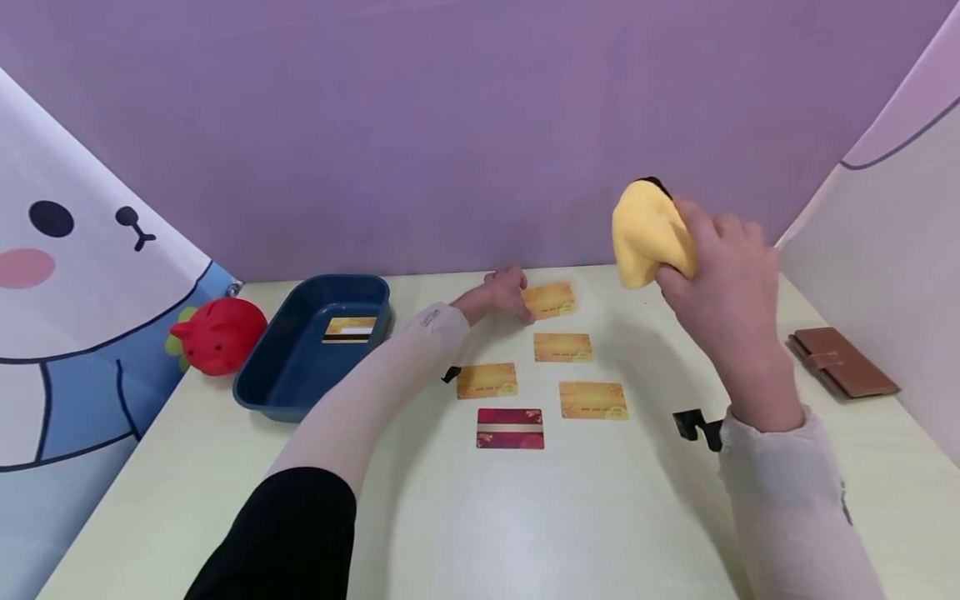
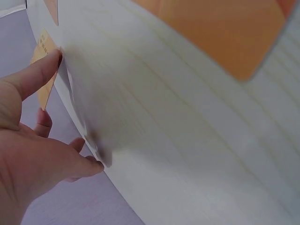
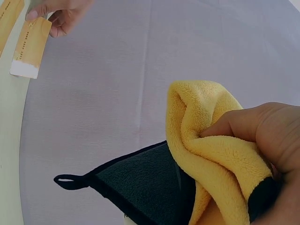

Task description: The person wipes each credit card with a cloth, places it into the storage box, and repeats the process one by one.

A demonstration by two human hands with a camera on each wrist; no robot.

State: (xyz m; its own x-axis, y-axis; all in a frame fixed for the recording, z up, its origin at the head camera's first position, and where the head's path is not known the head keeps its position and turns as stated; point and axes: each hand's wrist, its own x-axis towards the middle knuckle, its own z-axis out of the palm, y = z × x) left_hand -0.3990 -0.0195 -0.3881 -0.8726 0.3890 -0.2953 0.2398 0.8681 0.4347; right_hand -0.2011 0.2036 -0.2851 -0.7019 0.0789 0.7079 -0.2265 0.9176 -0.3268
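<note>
Yellow/blk cloth [image 1: 648,237] grasped by R hand [image 1: 723,283], bunched btwn thumb & fingers. Gold card [image 1: 552,300] touched at one end by L hand [image 1: 506,292], thumb-side (pinched or not, can't tell).

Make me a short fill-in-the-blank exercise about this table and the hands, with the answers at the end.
1. The right hand holds a cloth that is partly dark and partly ____.
2. In the head view, the pig figure sits on the ____ side of the tray.
3. Counting the card that the left hand grips, ____ gold cards are outside the tray.
4. The number of cards inside the tray is ____.

Missing words: yellow; left; four; one.
</note>
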